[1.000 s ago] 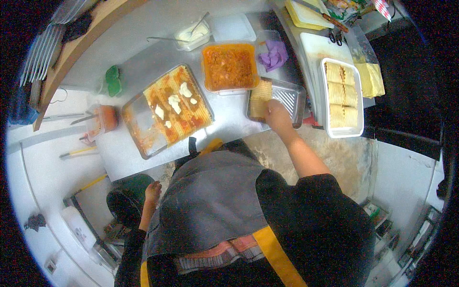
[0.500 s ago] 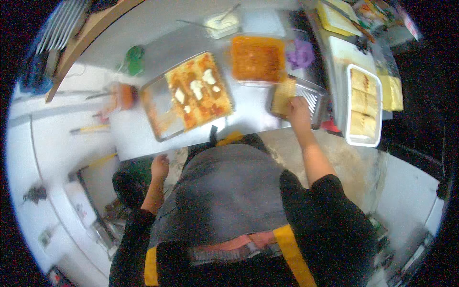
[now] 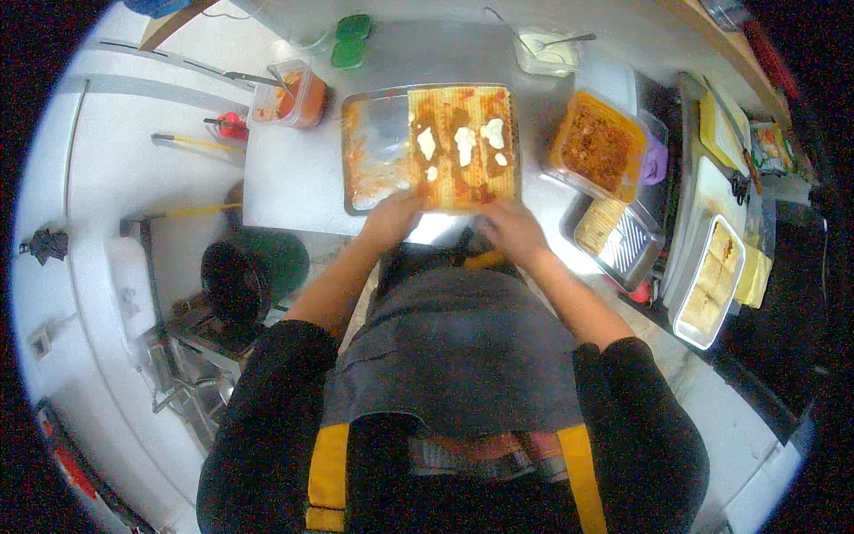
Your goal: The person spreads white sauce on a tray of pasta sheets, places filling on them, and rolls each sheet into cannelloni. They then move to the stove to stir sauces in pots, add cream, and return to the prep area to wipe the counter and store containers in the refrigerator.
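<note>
A metal tray [image 3: 378,147] lies in front of me on the work table. Its right part is covered by ridged pasta sheets [image 3: 449,102] spread with reddish sauce and white dollops; its left part is bare metal smeared with sauce. At the sheets' near left corner, my left hand [image 3: 391,222] has its fingers closed on the edge. My right hand [image 3: 516,230] is at the near edge too, further right, fingers bent in against the pasta. Both hands' fingertips are slightly blurred. To the right, a smaller metal tray [image 3: 636,254] holds a plain ridged pasta sheet [image 3: 600,224].
An orange-rimmed tub of meat sauce [image 3: 594,142] stands right of the tray. Behind is a tub of white cream [image 3: 547,55] with cutlery. A tub of red sauce [image 3: 302,100] is at left, green lids [image 3: 350,43] behind. Far right, a white dish [image 3: 712,280] holds rolled pasta.
My right hand has left the smaller tray and come to the sauced sheets. My left hand has risen from beside my body to their near edge. The view has turned.
</note>
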The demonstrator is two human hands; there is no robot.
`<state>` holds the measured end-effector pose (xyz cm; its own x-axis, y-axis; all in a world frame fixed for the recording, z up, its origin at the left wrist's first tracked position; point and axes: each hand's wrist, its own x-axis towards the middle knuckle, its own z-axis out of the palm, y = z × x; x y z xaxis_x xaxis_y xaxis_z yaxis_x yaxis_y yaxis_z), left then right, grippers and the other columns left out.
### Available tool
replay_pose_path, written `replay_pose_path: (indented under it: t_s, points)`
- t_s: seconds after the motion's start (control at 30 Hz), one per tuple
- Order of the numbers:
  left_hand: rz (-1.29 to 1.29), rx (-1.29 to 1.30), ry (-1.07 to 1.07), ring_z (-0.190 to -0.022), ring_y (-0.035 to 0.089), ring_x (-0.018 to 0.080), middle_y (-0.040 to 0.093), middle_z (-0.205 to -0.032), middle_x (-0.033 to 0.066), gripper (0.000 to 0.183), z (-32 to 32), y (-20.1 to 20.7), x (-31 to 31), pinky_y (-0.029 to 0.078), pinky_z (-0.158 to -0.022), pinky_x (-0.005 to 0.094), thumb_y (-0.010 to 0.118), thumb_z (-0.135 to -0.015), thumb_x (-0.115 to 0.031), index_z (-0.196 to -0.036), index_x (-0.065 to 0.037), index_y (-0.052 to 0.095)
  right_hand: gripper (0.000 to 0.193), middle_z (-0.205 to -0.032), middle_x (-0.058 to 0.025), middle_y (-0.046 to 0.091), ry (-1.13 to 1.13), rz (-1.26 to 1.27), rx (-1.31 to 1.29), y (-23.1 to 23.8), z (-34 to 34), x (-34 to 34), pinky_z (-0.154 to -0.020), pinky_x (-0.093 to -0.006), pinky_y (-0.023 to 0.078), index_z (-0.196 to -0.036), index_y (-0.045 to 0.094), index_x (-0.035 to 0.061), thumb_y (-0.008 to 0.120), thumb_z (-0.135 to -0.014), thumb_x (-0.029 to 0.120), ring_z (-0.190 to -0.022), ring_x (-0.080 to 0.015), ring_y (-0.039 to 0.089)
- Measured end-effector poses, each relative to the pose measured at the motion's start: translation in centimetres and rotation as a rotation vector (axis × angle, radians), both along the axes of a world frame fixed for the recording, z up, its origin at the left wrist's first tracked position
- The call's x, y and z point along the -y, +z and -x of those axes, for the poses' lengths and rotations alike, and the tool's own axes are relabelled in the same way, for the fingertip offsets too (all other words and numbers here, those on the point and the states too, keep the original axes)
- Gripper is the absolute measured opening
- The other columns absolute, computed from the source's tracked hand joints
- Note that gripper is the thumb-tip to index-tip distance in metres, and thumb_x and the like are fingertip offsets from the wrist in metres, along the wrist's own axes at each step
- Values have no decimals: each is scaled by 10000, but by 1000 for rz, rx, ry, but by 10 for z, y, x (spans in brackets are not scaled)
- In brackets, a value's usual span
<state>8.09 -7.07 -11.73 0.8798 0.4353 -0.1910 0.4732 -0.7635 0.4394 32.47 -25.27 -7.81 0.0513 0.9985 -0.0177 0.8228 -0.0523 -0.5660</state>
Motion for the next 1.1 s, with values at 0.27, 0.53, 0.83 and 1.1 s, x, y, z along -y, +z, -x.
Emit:
replay_pose_path:
  t_s: [0.27, 0.53, 0.83, 1.1]
  points:
    - [177, 94, -15, -947, 637, 361, 654, -961, 174, 153, -9, -14, -24, 521, -856, 476, 547, -934, -182, -965, -89, 664, 183, -962, -148, 689, 231, 315, 208, -43, 67, -111, -845, -503, 513, -953, 683, 92, 541, -873, 176, -977, -346, 664]
    - [152, 268, 116, -908, 622, 415, 647, -906, 221, 115, -45, -17, -84, 501, -815, 508, 558, -885, -129, -915, -31, 610, 135, -923, -174, 679, -50, 212, 278, -19, 47, -166, -807, -490, 532, -867, 661, 56, 552, -844, 133, -941, -356, 664]
    - [159, 321, 429, -1007, 597, 431, 623, -1050, 253, 228, -69, -26, -116, 488, -905, 515, 578, -869, -149, -1043, -20, 649, 253, -1090, -181, 615, -231, 138, 337, -34, 43, -193, -803, -478, 538, -1089, 607, 38, 544, -861, 127, -948, -369, 636]
    - [19, 376, 127, -1184, 526, 425, 525, -1267, 255, 539, -42, -4, -68, 463, -1005, 476, 612, -804, -90, -1307, 52, 482, 407, -1265, -158, 534, -111, -38, 542, -37, 76, -154, -901, -436, 485, -1263, 535, -9, 517, -872, 101, -1102, -326, 538]
